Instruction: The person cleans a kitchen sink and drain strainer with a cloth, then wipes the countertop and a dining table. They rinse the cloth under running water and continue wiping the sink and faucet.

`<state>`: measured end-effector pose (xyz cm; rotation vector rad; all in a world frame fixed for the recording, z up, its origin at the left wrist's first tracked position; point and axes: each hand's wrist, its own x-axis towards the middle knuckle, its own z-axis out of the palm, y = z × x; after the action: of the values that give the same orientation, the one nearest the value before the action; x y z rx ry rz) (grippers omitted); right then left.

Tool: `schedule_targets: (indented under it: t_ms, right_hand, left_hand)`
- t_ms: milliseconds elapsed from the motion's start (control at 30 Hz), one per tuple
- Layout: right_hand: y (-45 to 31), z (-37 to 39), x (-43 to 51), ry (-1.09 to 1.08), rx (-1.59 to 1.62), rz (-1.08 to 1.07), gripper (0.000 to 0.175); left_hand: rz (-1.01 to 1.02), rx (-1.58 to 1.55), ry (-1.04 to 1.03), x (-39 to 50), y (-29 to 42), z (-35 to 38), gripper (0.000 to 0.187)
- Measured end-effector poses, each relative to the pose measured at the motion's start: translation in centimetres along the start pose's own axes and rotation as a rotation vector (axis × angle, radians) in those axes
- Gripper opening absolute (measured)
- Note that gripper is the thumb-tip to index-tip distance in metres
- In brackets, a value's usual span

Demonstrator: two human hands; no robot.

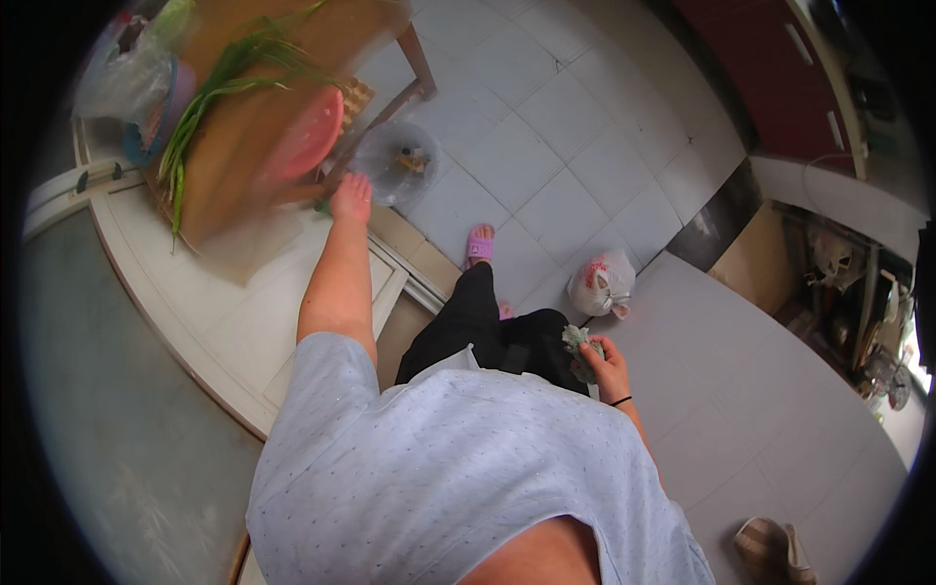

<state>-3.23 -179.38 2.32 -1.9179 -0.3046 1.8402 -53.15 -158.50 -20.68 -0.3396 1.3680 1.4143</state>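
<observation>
My left hand (352, 197) is stretched forward beside a clear, lined waste bin (395, 162), its fingers extended and nothing visible in them. Whether it touches the bin's rim or the white door panel (292, 292) is not clear. Some small refuse (414, 159) lies inside the bin. Down by my right thigh, my right hand (608, 367) holds a crumpled grey-green cloth (578, 344) between thumb and fingers.
On a wooden table (241, 146) lie spring onions (219, 91), a pink basin (311, 139) and a blue basin (150, 135) with plastic bags. A tied white bag (603, 284) sits on the tiled floor (541, 139). Red cabinets (775, 66) stand at right; a slipper (768, 548) lies behind.
</observation>
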Motion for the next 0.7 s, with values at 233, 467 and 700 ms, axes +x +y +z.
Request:
schedule_targets:
  t_ms: [233,467,700]
  right_hand:
    - [-8.2,1.7,4.6,-0.185,-0.247,-0.03,0.019]
    - [-16.0,3.1,9.7,-0.345,-0.4,-0.016,0.021]
    - [-22.8,6.8,14.3,-0.471,-0.52,-0.136,0.021]
  left_hand:
    - [0.105,0.331,-0.049,-3.9,0.4,3.4,0.046]
    - [0.014,-0.153,-0.256,-8.7,1.8,6.2,0.05]
    - [0.624,1.024,0.401,-7.0,-0.6,6.6,0.047]
